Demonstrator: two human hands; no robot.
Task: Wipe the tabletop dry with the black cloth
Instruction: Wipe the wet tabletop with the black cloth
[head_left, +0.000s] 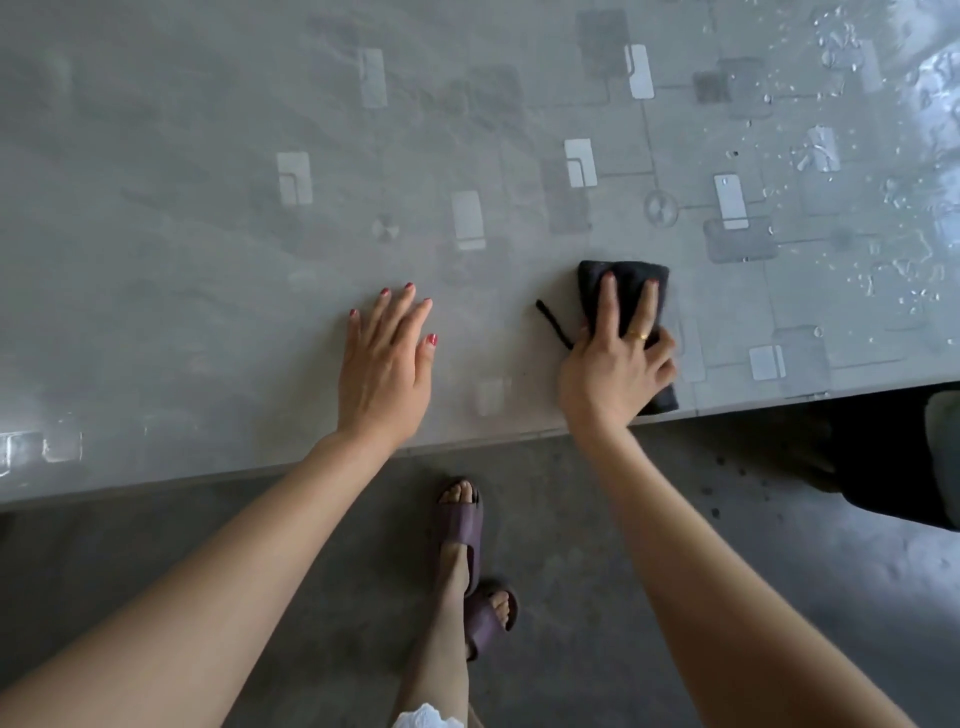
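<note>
Black cloth (626, 291) folded, flat on grey tabletop (208, 156), just inside near edge (260, 473), loose tail trailing toward 9 o'clock. Pressed under right hand (613, 364), fingers extended over it. Left hand (387, 364) at 9 o'clock, apart, spread flat on tabletop. Water droplets (852, 156) from 1 to 3 o'clock. Bare surface at 11 o'clock.

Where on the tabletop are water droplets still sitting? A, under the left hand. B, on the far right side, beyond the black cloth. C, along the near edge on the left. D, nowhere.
B: beads of water glisten on the tabletop to the right of the black cloth that the right hand presses down.
</note>
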